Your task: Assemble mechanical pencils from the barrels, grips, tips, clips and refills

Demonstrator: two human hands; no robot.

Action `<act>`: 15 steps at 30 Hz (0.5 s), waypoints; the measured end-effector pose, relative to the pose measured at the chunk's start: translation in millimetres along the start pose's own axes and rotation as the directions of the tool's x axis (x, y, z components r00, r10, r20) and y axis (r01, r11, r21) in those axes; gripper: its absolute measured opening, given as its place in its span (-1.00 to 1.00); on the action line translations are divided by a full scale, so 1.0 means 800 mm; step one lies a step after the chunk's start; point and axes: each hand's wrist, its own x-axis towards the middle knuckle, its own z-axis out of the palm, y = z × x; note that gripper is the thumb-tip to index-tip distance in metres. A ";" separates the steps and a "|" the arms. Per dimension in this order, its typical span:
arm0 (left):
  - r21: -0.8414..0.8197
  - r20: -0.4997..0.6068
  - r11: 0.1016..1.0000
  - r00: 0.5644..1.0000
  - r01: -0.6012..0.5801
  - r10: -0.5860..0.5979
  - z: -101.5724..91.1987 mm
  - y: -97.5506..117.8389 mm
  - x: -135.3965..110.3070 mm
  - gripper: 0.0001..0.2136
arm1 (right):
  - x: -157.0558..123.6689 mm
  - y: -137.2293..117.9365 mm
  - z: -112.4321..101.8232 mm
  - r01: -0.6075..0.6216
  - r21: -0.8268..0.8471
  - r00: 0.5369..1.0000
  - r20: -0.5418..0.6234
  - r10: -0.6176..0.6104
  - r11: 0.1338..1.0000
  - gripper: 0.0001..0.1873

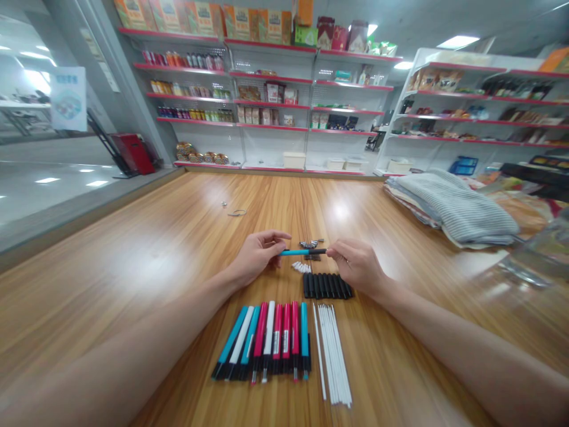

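Left hand (260, 255) and right hand (358, 264) pinch a blue pen (294, 252) well short of the far edge of the table (186, 219).

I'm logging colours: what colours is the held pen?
The pen is blue and black, seen in the head view.

You have bright, cool light from ceiling panels (457, 42), leaving white patches of glare on the wooden table (275, 207), while the wide lens tilts and stretches the edges, shelf packages (204, 19) blur, and your blue pen (294, 252) shows only soft detail.
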 end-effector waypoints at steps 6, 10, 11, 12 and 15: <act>0.015 0.048 0.997 0.996 0.081 -0.081 -0.001 0.002 0.002 -0.67 | 0.000 -0.001 -0.003 -0.017 -0.014 0.998 -0.069 0.016 1.000 -0.78; 0.051 0.070 0.998 0.996 0.047 -0.050 -0.002 0.001 0.000 -0.71 | -0.001 0.000 -0.003 -0.016 -0.010 0.997 -0.072 0.015 1.000 -0.78; 0.048 0.046 0.999 0.999 0.014 -0.016 -0.002 0.001 0.000 -0.71 | -0.001 0.001 -0.003 -0.014 -0.008 0.998 -0.063 0.013 1.000 -0.77; 0.041 0.019 0.999 1.000 -0.016 0.015 -0.001 0.000 -0.001 -0.70 | -0.002 0.001 -0.002 -0.013 -0.004 0.998 -0.053 0.013 1.000 -0.77; -0.019 -0.006 1.000 1.000 -0.009 0.009 -0.001 0.002 -0.002 -0.67 | -0.002 0.001 -0.001 -0.013 0.005 0.999 -0.047 0.013 1.000 -0.77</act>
